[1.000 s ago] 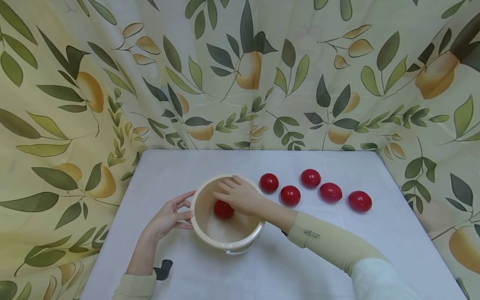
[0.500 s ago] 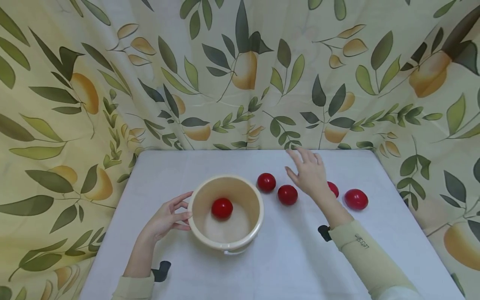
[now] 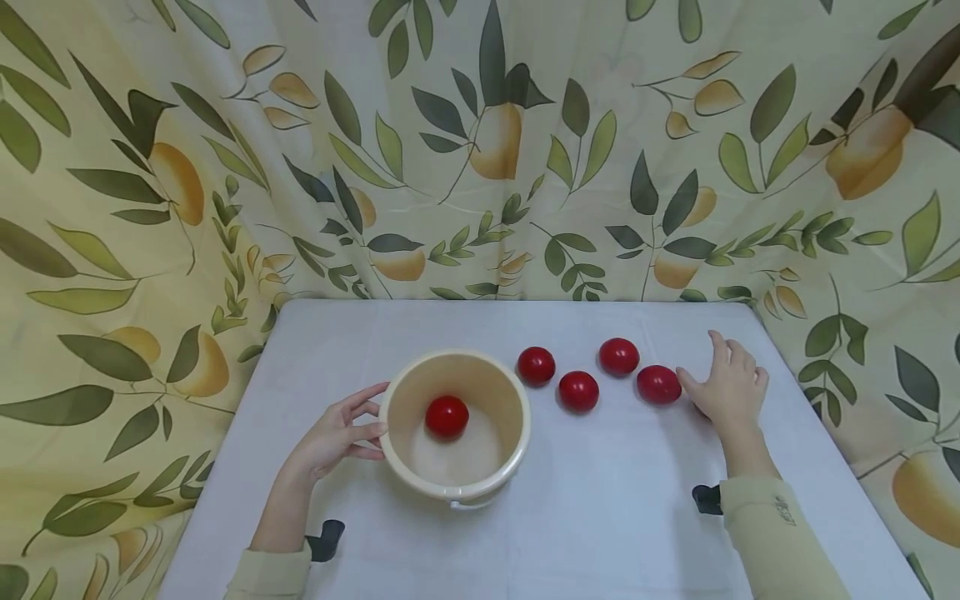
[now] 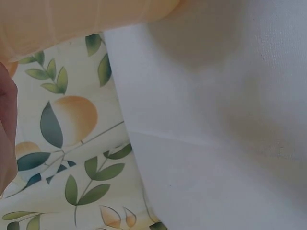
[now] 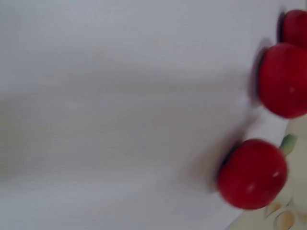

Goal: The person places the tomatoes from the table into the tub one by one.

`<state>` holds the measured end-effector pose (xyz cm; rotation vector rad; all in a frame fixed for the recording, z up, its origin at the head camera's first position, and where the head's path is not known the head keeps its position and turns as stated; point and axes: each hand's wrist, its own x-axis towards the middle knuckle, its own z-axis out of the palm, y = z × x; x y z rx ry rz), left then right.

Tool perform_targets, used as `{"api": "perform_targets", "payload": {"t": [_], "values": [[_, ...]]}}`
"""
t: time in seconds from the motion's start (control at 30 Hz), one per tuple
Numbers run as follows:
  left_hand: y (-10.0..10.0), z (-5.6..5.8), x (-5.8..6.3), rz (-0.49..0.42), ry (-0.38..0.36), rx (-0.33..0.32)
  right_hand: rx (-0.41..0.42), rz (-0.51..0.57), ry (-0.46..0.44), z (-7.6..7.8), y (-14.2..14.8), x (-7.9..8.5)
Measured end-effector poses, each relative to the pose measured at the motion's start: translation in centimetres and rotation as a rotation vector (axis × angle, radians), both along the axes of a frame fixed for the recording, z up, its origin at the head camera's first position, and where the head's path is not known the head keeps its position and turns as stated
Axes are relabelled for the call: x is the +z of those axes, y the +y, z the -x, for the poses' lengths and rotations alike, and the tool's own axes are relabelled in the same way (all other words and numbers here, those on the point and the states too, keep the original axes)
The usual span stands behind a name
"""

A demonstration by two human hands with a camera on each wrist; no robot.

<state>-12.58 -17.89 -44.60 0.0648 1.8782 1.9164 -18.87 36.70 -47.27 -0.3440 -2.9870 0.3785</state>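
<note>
My left hand (image 3: 333,437) rests against the left side of a cream bucket (image 3: 517,454), its thumb and fingertips touching the outside at the rim. One shiny red ball (image 3: 447,417) lies inside the bucket. At the right of the table my right hand (image 3: 731,387) reaches over another red ball, fingers spread, hiding nearly all of it. Just left of its thumb sits a red ball (image 3: 659,385). The left wrist view catches the bucket's wall (image 4: 86,19) and an edge of the left hand (image 4: 7,134). Several red balls (image 5: 252,175) appear in the right wrist view, without the hand.
Further red balls stand between the bucket and my right hand: one near the bucket (image 3: 536,367), one in front (image 3: 578,392), one behind (image 3: 618,357). A white cloth covers the table (image 3: 585,517). A leaf-patterned curtain (image 3: 570,183) hangs behind and beside it.
My right hand has come out of the bucket, leaving the red ball inside, and swung across to the far-right ball. The left hand has kept its place at the bucket.
</note>
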Motion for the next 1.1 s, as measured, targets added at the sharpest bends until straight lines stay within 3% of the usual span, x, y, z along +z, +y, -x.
{"api": "perform_targets", "payload": {"t": [0.23,0.47,0.9,1.1], "values": [[0.0,-0.1,0.2,-0.022,0.008,-0.007,-0.083,0.082,-0.149,-2.3,2.6,-1.7],[0.0,-0.1,0.2,-0.026,0.001,-0.002,-0.119,0.135,-0.193,-3.8,4.0,-4.0],[-0.1,0.0,-0.1,-0.011,-0.005,0.006,-0.154,0.124,-0.263,-3.8,4.2,-5.1],[-0.1,0.1,-0.1,-0.001,-0.005,0.009,-0.162,0.104,-0.245,-3.2,4.1,-5.5]]}}
